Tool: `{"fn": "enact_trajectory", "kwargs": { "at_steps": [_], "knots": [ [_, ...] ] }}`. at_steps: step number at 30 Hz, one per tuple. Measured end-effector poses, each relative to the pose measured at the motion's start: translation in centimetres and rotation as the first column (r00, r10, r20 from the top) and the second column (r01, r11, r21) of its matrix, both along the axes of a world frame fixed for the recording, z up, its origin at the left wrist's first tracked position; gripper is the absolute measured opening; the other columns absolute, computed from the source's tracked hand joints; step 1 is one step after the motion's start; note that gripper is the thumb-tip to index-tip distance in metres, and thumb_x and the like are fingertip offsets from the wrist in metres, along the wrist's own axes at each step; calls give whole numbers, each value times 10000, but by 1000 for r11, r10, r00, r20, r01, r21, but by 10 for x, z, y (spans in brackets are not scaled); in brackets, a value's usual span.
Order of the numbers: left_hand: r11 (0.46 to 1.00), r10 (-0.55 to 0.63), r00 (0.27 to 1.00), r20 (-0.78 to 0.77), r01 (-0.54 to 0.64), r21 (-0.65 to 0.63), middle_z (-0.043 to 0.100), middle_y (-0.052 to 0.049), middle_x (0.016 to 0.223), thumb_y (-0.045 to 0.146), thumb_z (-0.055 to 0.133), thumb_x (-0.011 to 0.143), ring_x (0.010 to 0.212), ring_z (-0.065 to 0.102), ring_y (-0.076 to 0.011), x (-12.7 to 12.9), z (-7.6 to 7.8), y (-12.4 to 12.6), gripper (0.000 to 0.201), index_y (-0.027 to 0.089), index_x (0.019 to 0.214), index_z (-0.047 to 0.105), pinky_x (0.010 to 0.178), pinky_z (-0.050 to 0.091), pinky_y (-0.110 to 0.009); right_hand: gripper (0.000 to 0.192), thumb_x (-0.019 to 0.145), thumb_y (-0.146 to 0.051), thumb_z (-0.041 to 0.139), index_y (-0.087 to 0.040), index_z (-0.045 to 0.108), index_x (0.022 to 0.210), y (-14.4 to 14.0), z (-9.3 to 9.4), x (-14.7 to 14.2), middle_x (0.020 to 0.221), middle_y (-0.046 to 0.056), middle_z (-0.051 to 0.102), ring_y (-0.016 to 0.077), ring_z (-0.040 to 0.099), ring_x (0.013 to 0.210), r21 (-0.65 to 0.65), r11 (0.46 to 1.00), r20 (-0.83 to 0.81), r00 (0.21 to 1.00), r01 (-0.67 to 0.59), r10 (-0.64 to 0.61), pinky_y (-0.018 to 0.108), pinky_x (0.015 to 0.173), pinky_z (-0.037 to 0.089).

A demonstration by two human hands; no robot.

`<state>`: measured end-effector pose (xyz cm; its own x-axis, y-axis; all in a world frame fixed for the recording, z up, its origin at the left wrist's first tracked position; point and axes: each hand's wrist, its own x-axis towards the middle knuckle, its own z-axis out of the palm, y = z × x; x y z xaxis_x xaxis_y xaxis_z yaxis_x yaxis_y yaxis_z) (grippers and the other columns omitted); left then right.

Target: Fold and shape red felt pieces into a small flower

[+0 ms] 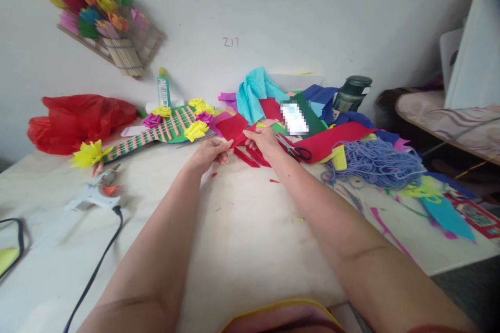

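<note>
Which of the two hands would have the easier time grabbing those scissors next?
Probably the right hand. The scissors lie on the table just beside it, on its outer side. The left hand pinches the red paper and would have to cross over.

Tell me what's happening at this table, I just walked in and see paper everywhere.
A person holds a red paper sheet between the left hand and right hand, above cut red paper strips. Black-handled scissors lie beside the right hand. A white glue gun rests to the left, apart from both hands.
</note>
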<state>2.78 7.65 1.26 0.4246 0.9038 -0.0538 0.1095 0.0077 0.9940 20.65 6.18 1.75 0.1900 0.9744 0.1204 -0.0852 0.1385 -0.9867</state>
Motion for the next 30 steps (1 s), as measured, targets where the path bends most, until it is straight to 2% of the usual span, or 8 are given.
{"fn": "enact_trajectory", "kwargs": {
  "at_steps": [2, 6, 8, 10, 13, 21, 30],
  "knots": [
    [1000, -7, 1000, -21, 7, -9, 566, -27, 457, 560, 666, 658, 380, 499, -93, 0, 0, 0, 448, 134, 576, 555, 412, 391, -213, 234, 720, -204, 647, -133, 543, 522, -1, 0, 0, 434, -16, 557, 46, 432, 330, 0, 1000, 6, 1000, 12, -12, 167, 353, 332],
    [997, 74, 997, -28, -73, 21, 625, -65, 544, 651, 558, 701, 469, 579, -136, 3, 2, 0, 527, 127, 652, 587, 496, 453, -250, 244, 722, -196, 639, -136, 532, 512, -3, 2, -1, 421, -21, 542, 40, 418, 325, -3, 1000, 24, 1000, 9, -9, 163, 354, 322],
    [996, 63, 998, -1, -63, 60, 645, -61, 596, 632, 596, 681, 517, 598, -137, 6, 4, -1, 509, 125, 706, 606, 543, 471, -255, 250, 722, -211, 642, -138, 530, 511, -3, 1, -2, 415, -23, 534, 39, 413, 326, -7, 1000, 39, 999, -17, 17, 162, 351, 309],
    [995, 3, 1000, 22, -5, 96, 647, -44, 611, 565, 686, 632, 532, 593, -121, 8, 5, -3, 455, 124, 718, 613, 564, 473, -245, 250, 722, -231, 646, -139, 534, 518, -4, 0, -3, 417, -25, 530, 38, 406, 327, -6, 999, 56, 997, -43, 43, 165, 351, 305],
    [989, -67, 997, 35, 62, 132, 622, -13, 566, 461, 766, 580, 502, 562, -101, 11, 6, -4, 393, 129, 718, 610, 530, 450, -224, 248, 713, -258, 658, -143, 541, 527, -4, -1, -4, 425, -28, 529, 41, 404, 332, 3, 998, 81, 995, -62, 61, 172, 350, 306],
    [977, -142, 986, 82, 127, 170, 568, 21, 484, 409, 740, 633, 431, 500, -81, 9, 2, -2, 312, 143, 710, 596, 448, 403, -202, 270, 688, -274, 681, -144, 532, 505, -7, 1, -3, 413, -33, 514, 44, 402, 335, 11, 992, 118, 985, -128, 126, 182, 364, 304],
    [985, -112, 987, 114, 95, 147, 533, 33, 455, 383, 739, 636, 392, 441, -61, 12, 1, -3, 286, 143, 686, 591, 403, 337, -190, 328, 633, -353, 730, -136, 535, 484, -10, 4, -4, 408, -31, 510, 37, 395, 353, 55, 992, 84, 991, -113, 108, 180, 371, 296]
  ]
}}
